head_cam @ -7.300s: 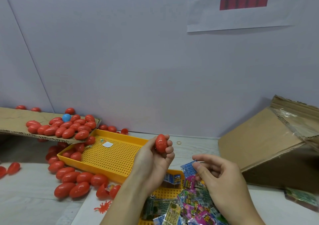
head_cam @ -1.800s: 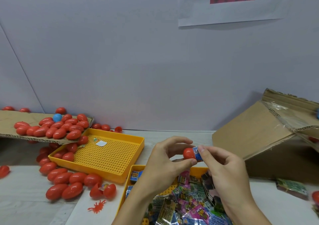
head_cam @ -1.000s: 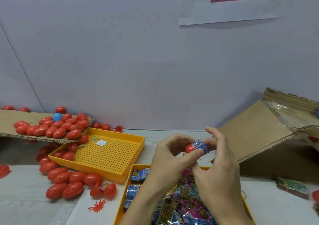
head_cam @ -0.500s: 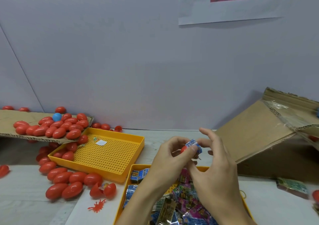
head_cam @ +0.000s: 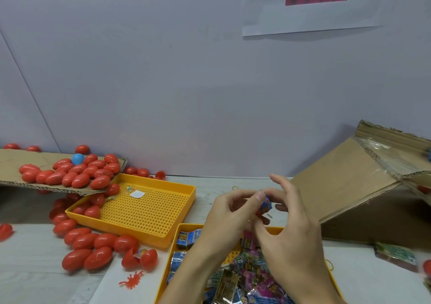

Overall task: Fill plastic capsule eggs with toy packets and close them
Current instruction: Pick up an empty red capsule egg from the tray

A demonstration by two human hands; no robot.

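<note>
From the head view, my left hand (head_cam: pixel 229 219) curls its fingers around a glossy red capsule egg (head_cam: pixel 259 213), of which only a sliver shows, and its thumb presses on a small blue crinkled foil packet (head_cam: pixel 266 205) at the egg's mouth. My right hand (head_cam: pixel 291 229) sits just beside it, upper fingers spread and relaxed; I cannot tell whether its lower fingers grip anything. Both hands hover above the near yellow plastic tray (head_cam: pixel 173 245), which holds a heap of shiny printed packets (head_cam: pixel 247 273) in blue, pink and green; their lettering is too small to read. A second yellow tray (head_cam: pixel 144 212), with a perforated grid floor, lies to the left, a few smooth red eggs (head_cam: pixel 92 211) and a white paper square (head_cam: pixel 137 194) in it. More red eggs (head_cam: pixel 86 243) lie on the pale wood-grain surface (head_cam: pixel 30 278), and others sit with one blue ball (head_cam: pixel 77 159) on a corrugated cardboard flap (head_cam: pixel 28 156). A red rubbery bug toy (head_cam: pixel 133 280) lies near the tray. At right stands a taped cardboard box (head_cam: pixel 349 187). On the wall is a white sheet (head_cam: pixel 310 21) with a dark red bar; its writing is cut off.
</note>
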